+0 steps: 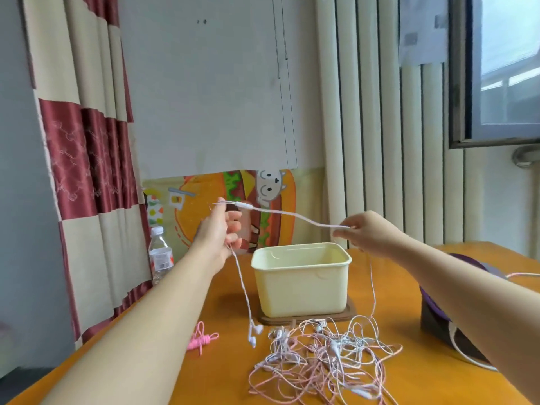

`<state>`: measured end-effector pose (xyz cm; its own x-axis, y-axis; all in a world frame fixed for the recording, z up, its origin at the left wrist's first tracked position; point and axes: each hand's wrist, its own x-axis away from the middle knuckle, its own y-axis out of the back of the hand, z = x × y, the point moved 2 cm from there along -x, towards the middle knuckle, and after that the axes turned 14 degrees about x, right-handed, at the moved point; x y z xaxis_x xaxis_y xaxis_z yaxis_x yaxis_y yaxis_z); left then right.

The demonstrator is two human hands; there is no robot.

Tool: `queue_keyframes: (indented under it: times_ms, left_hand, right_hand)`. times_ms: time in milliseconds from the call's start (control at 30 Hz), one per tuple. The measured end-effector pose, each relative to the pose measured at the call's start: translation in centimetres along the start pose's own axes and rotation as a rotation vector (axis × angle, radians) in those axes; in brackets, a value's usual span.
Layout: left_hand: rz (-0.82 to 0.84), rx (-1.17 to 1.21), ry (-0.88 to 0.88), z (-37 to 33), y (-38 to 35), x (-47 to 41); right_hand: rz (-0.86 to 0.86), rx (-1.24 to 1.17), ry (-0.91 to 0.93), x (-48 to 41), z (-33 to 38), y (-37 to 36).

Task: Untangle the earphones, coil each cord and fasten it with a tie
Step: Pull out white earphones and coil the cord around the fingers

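Just our two bare arms in this one, lol

All we get of ourselves here is the left forearm (140,325) and the right forearm (467,293), both plain bare skin right to the edge of the picture, so we can't tell what's worn higher up. Both are slim and smooth, and the left one shows more of its length before the frame cuts it off. The left hand (217,232) and the right hand (368,233) are bare too, with slender fingers. One nail on the left hand catches a bit of light and looks short and rounded. The rest is too blurry for us to say more.
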<state>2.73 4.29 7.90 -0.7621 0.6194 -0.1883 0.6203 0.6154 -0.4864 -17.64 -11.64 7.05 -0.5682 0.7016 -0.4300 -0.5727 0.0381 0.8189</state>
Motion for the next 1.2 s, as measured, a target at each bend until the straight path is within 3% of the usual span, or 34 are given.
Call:
queue_keyframes:
  times_ms: [167,267,367,433,500,700,933,1200]
  left_hand:
    - [0.01,-0.079,0.151,-0.2,2.8,0.4]
    - [0.037,-0.134,0.242,-0.1,3.6,0.8]
    - [0.072,-0.141,0.284,0.0,3.5,0.9]
    - [0.081,-0.141,0.285,0.0,3.1,1.0]
    - [0.076,-0.157,0.276,0.2,2.9,1.0]
    - [0.14,-0.288,0.216,1.0,0.6,1.5]
    - [0.463,-0.606,0.039,1.9,-4.3,2.2]
    - [0.63,-0.785,0.185,4.6,-6.2,3.5]
  right_hand:
    - [0.376,-0.083,-0.309,1.4,-3.0,-3.3]
    - [0.568,-0.515,-0.417,2.6,-2.7,-3.6]
    - [0.303,-0.776,-0.317,1.7,-1.3,-2.7]
    - [0.034,-0.609,-0.133,0.6,0.0,-1.6]
    - [-0.092,-0.455,0.043,0.0,1.8,-0.3]
    - [-0.227,-0.23,0.284,-1.0,7.4,4.6]
    - [-0.35,-0.096,0.432,-1.7,10.9,7.2]
    - [-0.504,-0.051,0.591,-1.7,11.4,7.8]
